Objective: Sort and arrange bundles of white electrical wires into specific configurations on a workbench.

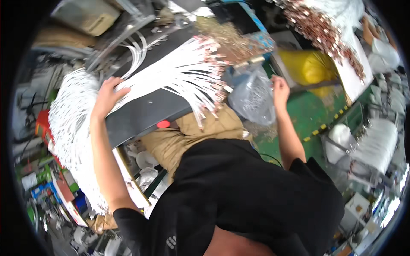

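A thick bundle of white cables (164,68) lies across the dark tabletop (132,121), its far-right end fanned out with copper-coloured tips. My left hand (109,96) rests over the bundle's left part, thumb and fingers apart. To the right of the fanned ends, my right hand (280,90) is raised with its fingers curled together. What they may hold is too small to make out. A clear plastic bag (253,96) hangs at the table's right edge, right beside those fingers; the blur hides whether they touch it.
A large heap of white cables (74,115) hangs down at the left. Brownish wire strands (226,36) lie at the table's far end. A yellow bag (305,66) sits in a crate at the right, near more copper-tipped cables (322,30). A red round object (163,124) is at the near edge.
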`<action>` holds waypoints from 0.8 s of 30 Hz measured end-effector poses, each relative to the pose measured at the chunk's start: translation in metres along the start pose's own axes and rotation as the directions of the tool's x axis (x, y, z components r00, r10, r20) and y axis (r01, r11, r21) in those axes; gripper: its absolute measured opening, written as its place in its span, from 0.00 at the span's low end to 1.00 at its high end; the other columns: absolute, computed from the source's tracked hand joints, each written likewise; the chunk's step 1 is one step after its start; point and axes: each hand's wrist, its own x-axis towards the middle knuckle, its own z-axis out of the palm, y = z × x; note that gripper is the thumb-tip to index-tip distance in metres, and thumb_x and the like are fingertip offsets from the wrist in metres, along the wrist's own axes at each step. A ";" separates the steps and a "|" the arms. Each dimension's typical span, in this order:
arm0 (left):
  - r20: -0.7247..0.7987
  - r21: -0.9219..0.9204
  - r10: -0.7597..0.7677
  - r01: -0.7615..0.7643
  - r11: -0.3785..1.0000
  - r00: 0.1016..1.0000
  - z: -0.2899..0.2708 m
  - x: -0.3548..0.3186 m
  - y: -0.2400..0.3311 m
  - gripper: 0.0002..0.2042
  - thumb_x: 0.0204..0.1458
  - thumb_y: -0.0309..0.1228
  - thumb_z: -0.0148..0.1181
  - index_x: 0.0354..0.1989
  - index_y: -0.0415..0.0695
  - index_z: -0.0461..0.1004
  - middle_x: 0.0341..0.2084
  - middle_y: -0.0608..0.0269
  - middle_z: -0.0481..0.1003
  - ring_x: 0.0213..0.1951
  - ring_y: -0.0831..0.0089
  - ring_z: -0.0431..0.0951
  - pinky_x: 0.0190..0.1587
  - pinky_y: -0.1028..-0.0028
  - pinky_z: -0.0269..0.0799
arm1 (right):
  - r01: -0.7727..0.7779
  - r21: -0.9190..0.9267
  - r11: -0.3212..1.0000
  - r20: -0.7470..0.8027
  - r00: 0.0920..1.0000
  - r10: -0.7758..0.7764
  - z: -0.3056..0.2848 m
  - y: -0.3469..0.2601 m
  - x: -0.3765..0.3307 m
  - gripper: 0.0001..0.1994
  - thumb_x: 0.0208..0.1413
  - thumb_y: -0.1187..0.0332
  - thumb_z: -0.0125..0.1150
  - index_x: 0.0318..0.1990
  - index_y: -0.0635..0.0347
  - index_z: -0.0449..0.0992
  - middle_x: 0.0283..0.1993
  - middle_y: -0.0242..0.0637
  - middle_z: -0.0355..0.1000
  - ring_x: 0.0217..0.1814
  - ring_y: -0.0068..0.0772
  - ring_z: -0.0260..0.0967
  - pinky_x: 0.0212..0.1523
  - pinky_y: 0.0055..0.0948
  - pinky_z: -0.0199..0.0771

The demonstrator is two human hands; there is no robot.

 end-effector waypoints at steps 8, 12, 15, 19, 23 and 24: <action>-0.129 -0.299 -0.138 0.094 0.950 0.982 0.023 0.015 0.064 0.15 0.55 0.36 0.65 0.45 0.38 0.77 0.34 0.64 0.79 0.37 0.77 0.76 0.42 0.72 0.72 | 0.785 0.091 0.613 0.372 0.544 -0.752 0.123 -0.285 -0.011 0.23 0.55 0.60 0.66 0.56 0.60 0.75 0.55 0.47 0.73 0.56 0.42 0.71 0.55 0.36 0.71; -0.252 -0.323 -0.039 -0.047 0.945 0.967 0.016 0.025 0.096 0.13 0.56 0.34 0.63 0.43 0.36 0.77 0.31 0.62 0.79 0.35 0.74 0.76 0.41 0.71 0.72 | 0.932 0.019 0.361 0.481 0.307 -0.821 0.209 -0.312 -0.028 0.34 0.47 0.53 0.71 0.62 0.57 0.71 0.55 0.50 0.73 0.60 0.45 0.70 0.63 0.49 0.64; -0.329 -0.480 -0.130 -0.047 0.876 0.935 0.013 -0.001 0.064 0.12 0.57 0.33 0.62 0.42 0.36 0.78 0.30 0.61 0.79 0.34 0.74 0.76 0.40 0.71 0.72 | 0.839 -0.156 0.521 0.948 0.275 -0.159 0.213 -0.348 0.016 0.32 0.51 0.51 0.68 0.62 0.56 0.71 0.56 0.54 0.73 0.61 0.47 0.70 0.65 0.53 0.59; -0.319 -0.440 -0.220 0.062 0.896 0.922 0.023 -0.026 0.036 0.11 0.59 0.32 0.60 0.40 0.35 0.79 0.28 0.62 0.79 0.33 0.75 0.76 0.39 0.73 0.71 | 0.980 -0.188 0.059 0.887 0.196 -0.419 0.197 -0.375 0.027 0.22 0.57 0.60 0.61 0.58 0.57 0.71 0.48 0.47 0.76 0.54 0.48 0.75 0.57 0.46 0.70; -0.247 -0.389 -0.174 0.067 0.919 0.953 0.022 -0.010 0.023 0.12 0.61 0.33 0.60 0.39 0.34 0.79 0.27 0.63 0.79 0.31 0.76 0.76 0.37 0.75 0.71 | 0.957 0.091 0.275 0.823 0.083 -0.563 0.233 -0.298 0.017 0.16 0.60 0.65 0.57 0.54 0.59 0.73 0.41 0.46 0.77 0.46 0.47 0.77 0.49 0.41 0.73; -0.188 -0.550 -0.260 0.118 0.827 0.947 0.021 -0.006 0.013 0.12 0.61 0.33 0.60 0.39 0.34 0.80 0.28 0.63 0.79 0.31 0.76 0.76 0.37 0.75 0.71 | 0.957 0.093 0.277 0.825 0.081 -0.559 0.232 -0.289 0.019 0.16 0.60 0.65 0.57 0.54 0.59 0.73 0.41 0.46 0.77 0.46 0.47 0.77 0.49 0.41 0.73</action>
